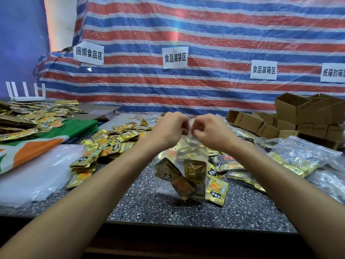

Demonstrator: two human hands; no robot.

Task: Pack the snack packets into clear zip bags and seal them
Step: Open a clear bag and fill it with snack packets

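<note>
My left hand (169, 128) and right hand (211, 130) pinch the top edge of the clear plastic zip bag (183, 165) of gold foil snack packets (196, 174), hanging above the speckled grey table (186, 214).

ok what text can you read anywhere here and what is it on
"捆绑食品区": left paper sign on the striped tarp.
"食品装袋区": middle sign.
"食品装箱区": right sign.
"纸箱封箱": far-right sign, cut off by the frame edge.
Print on the snack packets and cardboard boxes is too blurred to read.
</note>
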